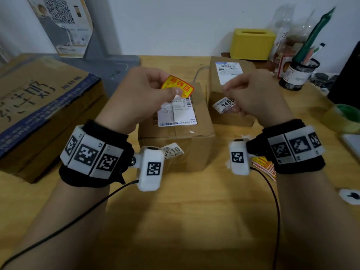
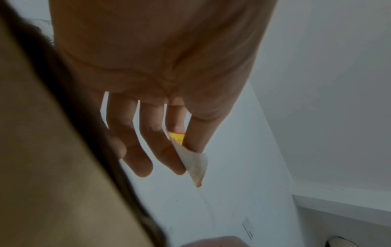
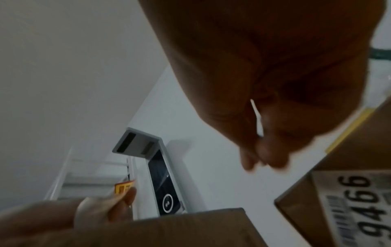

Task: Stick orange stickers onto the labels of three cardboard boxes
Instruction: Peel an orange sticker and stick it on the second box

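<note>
L hand (image 1: 140, 94) pinches glossy rounded orange sticker (image 1: 177, 87) above mid cardboard box (image 1: 176, 133); R hand (image 1: 255, 94) fingers curled, contents unclear; mesh cup (image 1: 300, 75) w/ pens at 2 o'clock

The price tag (image 1: 224, 104) on the front of the right-hand cardboard box (image 1: 229, 115) reads "9466" in my right wrist view, with "5元" below it. A like tag (image 1: 172, 151) on the middle box (image 1: 175, 152) shows "510" and "5元". The orange sticker (image 1: 178, 86) I hold carries red Chinese characters I cannot make out.
</note>
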A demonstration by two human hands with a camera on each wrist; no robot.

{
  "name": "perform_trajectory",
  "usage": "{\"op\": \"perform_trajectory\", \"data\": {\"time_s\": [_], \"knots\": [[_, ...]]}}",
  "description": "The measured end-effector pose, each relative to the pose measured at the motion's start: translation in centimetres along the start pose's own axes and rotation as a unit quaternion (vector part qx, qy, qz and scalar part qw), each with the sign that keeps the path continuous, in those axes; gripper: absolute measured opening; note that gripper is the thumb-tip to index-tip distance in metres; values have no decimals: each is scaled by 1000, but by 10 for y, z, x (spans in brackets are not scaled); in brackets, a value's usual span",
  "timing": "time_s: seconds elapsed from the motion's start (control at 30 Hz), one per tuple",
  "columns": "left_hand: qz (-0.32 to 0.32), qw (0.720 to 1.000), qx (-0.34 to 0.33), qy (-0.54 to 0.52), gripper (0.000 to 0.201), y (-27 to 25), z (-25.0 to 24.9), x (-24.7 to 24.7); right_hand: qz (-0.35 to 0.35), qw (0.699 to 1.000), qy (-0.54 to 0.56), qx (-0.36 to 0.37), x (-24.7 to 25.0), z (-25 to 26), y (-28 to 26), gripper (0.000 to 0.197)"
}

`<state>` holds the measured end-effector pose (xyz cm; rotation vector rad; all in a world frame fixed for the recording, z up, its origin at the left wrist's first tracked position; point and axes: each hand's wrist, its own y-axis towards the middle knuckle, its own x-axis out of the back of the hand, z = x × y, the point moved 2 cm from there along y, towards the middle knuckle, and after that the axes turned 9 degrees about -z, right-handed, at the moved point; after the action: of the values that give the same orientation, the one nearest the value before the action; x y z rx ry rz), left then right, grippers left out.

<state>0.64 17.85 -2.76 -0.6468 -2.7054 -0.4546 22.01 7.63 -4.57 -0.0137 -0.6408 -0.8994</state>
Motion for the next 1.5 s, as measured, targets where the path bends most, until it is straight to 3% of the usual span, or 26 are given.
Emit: {"op": "perform_trajectory", "data": {"time_s": [0.1, 0.23, 0.33, 0.4, 0.5, 0.67, 0.8, 0.93, 1.03, 1.33, 1.5], "knots": [[18, 1000, 6, 8, 13, -1, 0, -1, 32, 997, -75, -12, -1, -4, -1, 40], [14, 1000, 8, 15, 24, -1, 0, 2, 35, 998, -45, 28, -3, 13, -5, 26], [-12, 1000, 7, 7, 2, -2, -1, 3, 119, 992, 34, 32, -6, 30, -21, 43], [-24, 1000, 4, 1, 11, -2, -1, 3, 170, 984, 45, 30, -11, 36, -30, 47], [-29, 1000, 1, 4, 18, -1, 0, 4, 202, 978, 29, 33, -18, 39, -35, 37], [-30, 999, 11, 13, 18, 0, 1, 4, 184, 982, 26, 18, -15, 37, -32, 25], [-24, 999, 3, 35, 15, -3, 0, 3, 172, 985, 27, 1, -13, 33, -32, 32], [29, 995, 34, 88, 14, -7, -4, 5, 192, 981, 3, -10, -8, 27, -43, 43], [49, 988, 35, 141, 16, -6, -7, 3, 193, 981, -16, -13, -7, 27, -52, 39], [33, 975, 56, 213, 21, -3, -4, -6, 175, 983, -51, -18, -11, 31, -58, 36], [36, 971, 68, 227, 21, 1, -6, -10, 163, 984, -63, -21, -10, 30, -57, 45]]}}
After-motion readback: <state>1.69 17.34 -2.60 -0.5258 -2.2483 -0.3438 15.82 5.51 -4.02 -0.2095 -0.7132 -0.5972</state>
